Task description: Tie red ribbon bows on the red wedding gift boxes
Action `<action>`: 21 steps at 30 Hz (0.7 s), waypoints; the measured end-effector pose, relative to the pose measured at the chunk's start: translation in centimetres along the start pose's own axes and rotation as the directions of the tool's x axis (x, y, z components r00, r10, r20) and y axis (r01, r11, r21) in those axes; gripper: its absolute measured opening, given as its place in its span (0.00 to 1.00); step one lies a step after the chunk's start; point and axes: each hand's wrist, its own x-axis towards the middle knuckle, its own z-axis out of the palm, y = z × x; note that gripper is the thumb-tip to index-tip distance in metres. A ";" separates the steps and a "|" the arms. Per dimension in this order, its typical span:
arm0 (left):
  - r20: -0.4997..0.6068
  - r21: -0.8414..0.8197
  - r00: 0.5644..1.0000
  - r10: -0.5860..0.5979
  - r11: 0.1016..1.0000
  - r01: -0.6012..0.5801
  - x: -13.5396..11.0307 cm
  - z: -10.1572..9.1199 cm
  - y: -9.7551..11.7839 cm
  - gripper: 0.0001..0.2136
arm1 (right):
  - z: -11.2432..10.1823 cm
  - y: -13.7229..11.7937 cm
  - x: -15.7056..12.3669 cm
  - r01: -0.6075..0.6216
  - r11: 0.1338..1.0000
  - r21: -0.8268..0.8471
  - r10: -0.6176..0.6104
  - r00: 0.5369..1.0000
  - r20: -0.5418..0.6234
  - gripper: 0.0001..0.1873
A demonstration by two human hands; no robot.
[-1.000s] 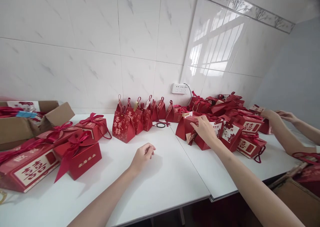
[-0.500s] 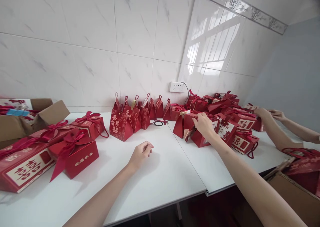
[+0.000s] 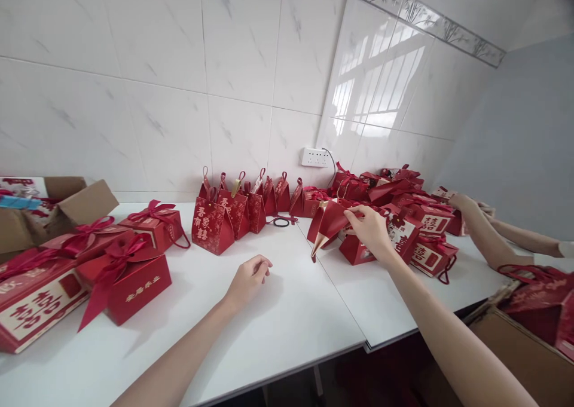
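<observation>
My right hand (image 3: 370, 230) grips the edge of a red gift box (image 3: 326, 220) between thumb and fingers. The box is tilted with its flaps open, and its lower corner is near the seam of the two tables. Behind and beside that hand stand more red boxes, one with a white printed panel (image 3: 400, 232). My left hand (image 3: 249, 280) rests over the white table (image 3: 287, 323) with fingers curled in and nothing visible in them. Nearest to it is an upright red tent-shaped box (image 3: 213, 225) with gold lettering.
Several tent-shaped boxes with loops line the wall beside a black ring (image 3: 281, 222). Ribboned boxes (image 3: 128, 281) and an open carton (image 3: 87, 207) stand left. Right are a heap of red boxes (image 3: 394, 183), another person's arms (image 3: 482, 233) and a cardboard box (image 3: 515, 347).
My right hand has lifted and tilted the red gift box, its lower end swinging left and forward out of the heap. My left hand keeps its curled pose. The view has shifted slightly.
</observation>
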 end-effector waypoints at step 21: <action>-0.267 0.175 0.946 0.181 0.975 -0.137 0.4 -1.2 0.2 0.18 | 7.8 0.4 -4.3 -0.502 0.585 0.636 0.343 0.865 0.367 0.11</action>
